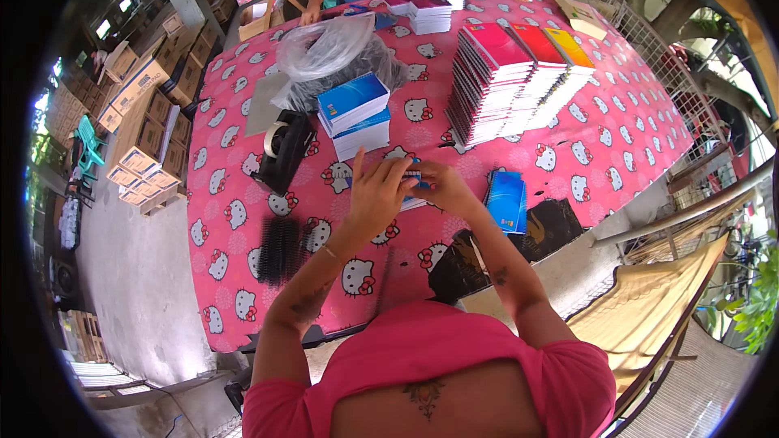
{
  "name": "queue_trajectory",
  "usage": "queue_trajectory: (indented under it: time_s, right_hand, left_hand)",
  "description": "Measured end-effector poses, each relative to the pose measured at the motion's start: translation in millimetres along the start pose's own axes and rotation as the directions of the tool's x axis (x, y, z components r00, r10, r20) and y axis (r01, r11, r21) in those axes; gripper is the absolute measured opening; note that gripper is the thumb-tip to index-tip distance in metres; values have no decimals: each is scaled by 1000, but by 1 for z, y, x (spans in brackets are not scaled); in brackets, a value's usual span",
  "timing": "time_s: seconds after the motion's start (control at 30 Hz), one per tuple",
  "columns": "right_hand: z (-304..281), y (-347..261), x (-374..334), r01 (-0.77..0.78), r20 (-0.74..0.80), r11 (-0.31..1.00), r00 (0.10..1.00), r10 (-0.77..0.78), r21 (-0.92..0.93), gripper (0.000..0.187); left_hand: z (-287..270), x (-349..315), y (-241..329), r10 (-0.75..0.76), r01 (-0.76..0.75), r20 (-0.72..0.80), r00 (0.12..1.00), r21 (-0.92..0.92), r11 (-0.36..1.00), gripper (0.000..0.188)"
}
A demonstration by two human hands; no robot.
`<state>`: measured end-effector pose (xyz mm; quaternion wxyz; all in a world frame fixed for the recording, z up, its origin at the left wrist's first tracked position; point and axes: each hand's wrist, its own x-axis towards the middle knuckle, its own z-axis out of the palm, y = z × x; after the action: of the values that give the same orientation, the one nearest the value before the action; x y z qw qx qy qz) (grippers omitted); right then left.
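Note:
Close together near the table's middle, my left hand (377, 192) and my right hand (448, 187) are closed on a small blue notepad (413, 204). Fingers cover most of it; a blue bit and white page edges show. My left index finger points up. Just beyond my left hand stands a stack of blue-covered notepads (355, 105). To the right of my right hand lie several blue spiral notebooks (507, 201). A bundle of black binding coils (280, 251) rests left of my left forearm. Behind it is a black tape dispenser (286, 150).
Tall stacks of red, pink and yellow spiral notebooks (519, 81) stand beyond my right hand. A clear plastic bag (324, 49) with dark contents sits at the far left. Black cardboard (556, 225) lies at the near right edge. Two people work across the pink patterned table (633, 118).

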<state>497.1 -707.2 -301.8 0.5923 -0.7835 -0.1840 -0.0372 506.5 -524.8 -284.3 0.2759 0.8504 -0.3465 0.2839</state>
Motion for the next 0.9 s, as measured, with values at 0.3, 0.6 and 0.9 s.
queue_trajectory:
  time_s: [0.3, 0.6, 0.9]
  right_hand:
    - [-43, -1, 5, -184, 184, 969, 971, 153, 162, 16]
    - [-34, -27, 1, 100, 28, 993, 995, -99, -67, 8]
    - [7, -93, -42, 139, -606, 980, 795, -24, 143, 28]
  left_hand:
    - [-4, -3, 1, 44, -43, 18, 999, -24, 999, 23]
    - [-27, 16, 17, 152, -145, 83, 985, -91, 985, 20]
    - [-52, 49, 67, -300, 246, -16, 954, -531, 811, 18]
